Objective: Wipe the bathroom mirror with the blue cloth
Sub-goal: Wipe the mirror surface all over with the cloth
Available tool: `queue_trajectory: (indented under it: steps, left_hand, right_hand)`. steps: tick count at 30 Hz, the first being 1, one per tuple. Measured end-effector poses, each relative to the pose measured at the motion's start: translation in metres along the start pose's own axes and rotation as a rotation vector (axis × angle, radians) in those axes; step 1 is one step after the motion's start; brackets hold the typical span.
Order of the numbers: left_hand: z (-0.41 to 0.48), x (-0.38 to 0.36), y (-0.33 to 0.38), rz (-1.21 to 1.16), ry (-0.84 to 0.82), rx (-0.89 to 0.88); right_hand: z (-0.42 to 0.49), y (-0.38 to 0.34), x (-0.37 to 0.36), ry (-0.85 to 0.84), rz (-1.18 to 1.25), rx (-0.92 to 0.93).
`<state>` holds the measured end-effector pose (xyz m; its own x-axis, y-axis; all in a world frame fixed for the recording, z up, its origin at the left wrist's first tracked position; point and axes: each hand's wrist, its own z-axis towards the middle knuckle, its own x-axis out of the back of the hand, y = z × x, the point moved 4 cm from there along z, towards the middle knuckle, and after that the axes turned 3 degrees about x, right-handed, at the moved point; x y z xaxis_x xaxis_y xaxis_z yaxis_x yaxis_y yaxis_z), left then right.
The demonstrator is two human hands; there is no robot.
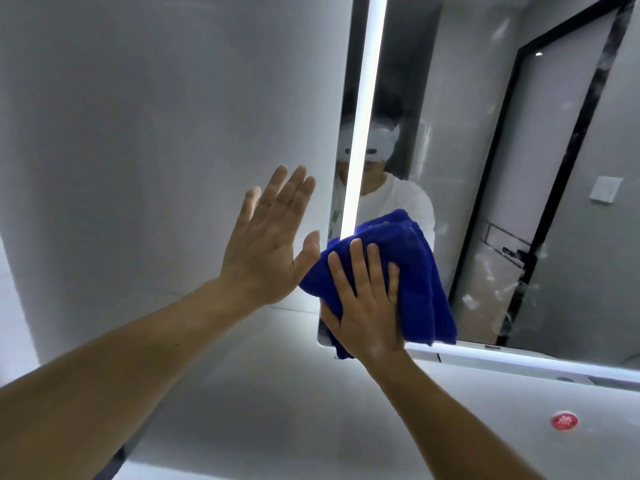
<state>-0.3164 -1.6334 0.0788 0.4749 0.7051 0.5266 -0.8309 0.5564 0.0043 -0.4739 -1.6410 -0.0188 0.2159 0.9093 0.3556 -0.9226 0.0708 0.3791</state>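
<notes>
Right hand [367, 299]: fingers flat, pressing cloth [415, 271] on mirror [485, 168].
Left hand [266, 237]: fingers straight, empty.
Tip: overlap strokes toward smudges [485, 292].

Both forearms [121, 358] bare; white shirt [391, 199] and white headset [379, 140] reflected.

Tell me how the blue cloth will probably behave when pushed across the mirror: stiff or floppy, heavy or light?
Probably floppy: the blue cloth hangs in soft folds, drooping past the right hand. Likely light, since flat fingers alone pin it against the mirror. It should slide easily on smooth glass, though loose folds may trail.
</notes>
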Motion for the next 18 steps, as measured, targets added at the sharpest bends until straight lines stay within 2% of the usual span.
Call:
queue_trajectory:
  steps: [7, 13, 18]
  left_hand:
    - [-0.018, -0.017, 0.007, -0.001, 0.011, 0.033]
    - [-0.019, -0.029, 0.025, 0.015, -0.014, 0.040]
    - [-0.007, -0.029, 0.048, -0.032, 0.014, 0.018]
  right_hand:
    - [-0.066, -0.010, -0.018, 0.016, -0.041, 0.202]
    - [-0.101, 0.043, -0.020, 0.029, -0.054, 0.293]
    - [-0.074, 0.091, -0.004, 0.053, -0.027, 0.278]
